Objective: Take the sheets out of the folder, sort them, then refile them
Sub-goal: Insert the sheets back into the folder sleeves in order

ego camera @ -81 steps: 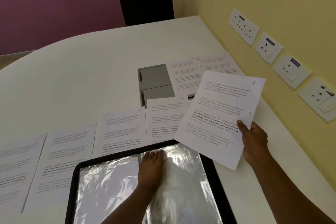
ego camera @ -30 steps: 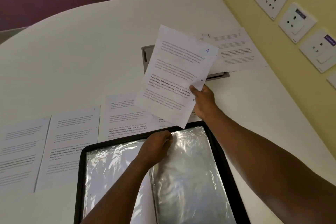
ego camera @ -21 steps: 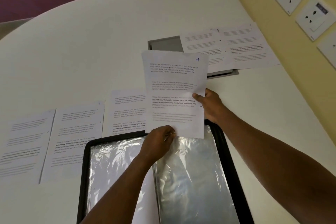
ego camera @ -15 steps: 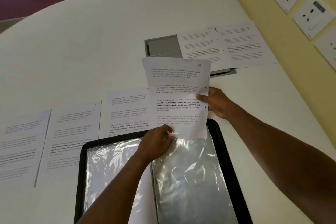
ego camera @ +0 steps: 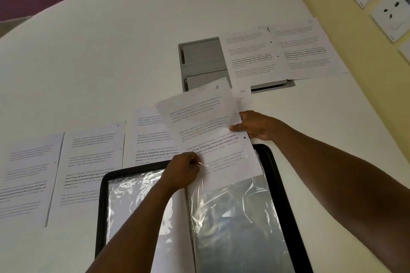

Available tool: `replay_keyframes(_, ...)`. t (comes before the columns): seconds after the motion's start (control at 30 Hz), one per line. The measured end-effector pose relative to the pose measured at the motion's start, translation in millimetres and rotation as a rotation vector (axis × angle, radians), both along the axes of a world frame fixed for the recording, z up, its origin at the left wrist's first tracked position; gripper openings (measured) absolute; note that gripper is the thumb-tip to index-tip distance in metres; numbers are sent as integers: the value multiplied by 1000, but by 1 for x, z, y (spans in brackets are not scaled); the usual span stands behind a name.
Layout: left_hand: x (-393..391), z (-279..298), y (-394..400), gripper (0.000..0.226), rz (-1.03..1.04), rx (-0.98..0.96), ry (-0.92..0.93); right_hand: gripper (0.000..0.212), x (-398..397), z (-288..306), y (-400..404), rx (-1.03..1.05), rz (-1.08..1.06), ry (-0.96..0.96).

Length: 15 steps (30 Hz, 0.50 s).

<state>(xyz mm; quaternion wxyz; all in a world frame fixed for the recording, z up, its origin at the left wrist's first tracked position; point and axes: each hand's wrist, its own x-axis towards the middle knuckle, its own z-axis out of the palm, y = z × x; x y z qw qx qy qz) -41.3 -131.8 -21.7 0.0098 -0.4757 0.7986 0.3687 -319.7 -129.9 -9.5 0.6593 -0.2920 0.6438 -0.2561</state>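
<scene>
- At the near edge of the bench [ego camera: 111, 55] the black folder [ego camera: 281, 195] lies open, with its clear plastic sleeves facing up.
- Sorting looks done, or close to it: printed sheets lie face up in a row along the near left part of the bench [ego camera: 93, 162], one more lies partly hidden behind the held sheet, and two further sheets [ego camera: 277, 53] lie toward the far right edge, partly over a grey hatch [ego camera: 202, 60] set into the bench top.
- Refiling appears to be under way: the sheet marked 4 [ego camera: 213, 135] is held over the folder's right-hand sleeve [ego camera: 235, 217], its lower edge at the sleeve's mouth and seemingly just entering it.
- How many sheets are already filed cannot be told, since the glare on the plastic hides what is inside.
- All the loose sheets on the bench are left to file.
- The right hand [ego camera: 257, 126] grips the sheet's right edge, thumb on the printed face and the other fingers behind the paper; the top of the sheet bows back.
- The left hand [ego camera: 184, 168] has its fingers [ego camera: 195, 163] curled and pinching the thin top lip of the sleeve near the folder's spine, lifting it to hold the mouth open.
- My guess is the sheet needs to stay square to the opening, or its corner may snag on the limp plastic.
</scene>
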Motion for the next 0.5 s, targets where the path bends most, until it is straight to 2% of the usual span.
replay_keyframes(0.13,-3,1,-1,11,28,24,2,48,-12,-1,5,148,247,61)
replay_keyframes(0.23,-7,-1,-1,12,23,87,20,47,-18,-1,11,178,430,119)
replay_keyframes(0.27,-10,-2,-1,11,16,109,26,45,-16,-1,13,147,410,107)
replay_keyframes(0.33,-17,-2,0,8,-4,128,31,41,-13,-6,15,43,223,66)
replay_keyframes(0.4,-23,-2,1,7,-6,136,43,43,-10,-8,17,-13,136,154)
replay_keyframes(0.5,-27,0,2,9,27,138,62,56,-13,-7,18,87,532,372)
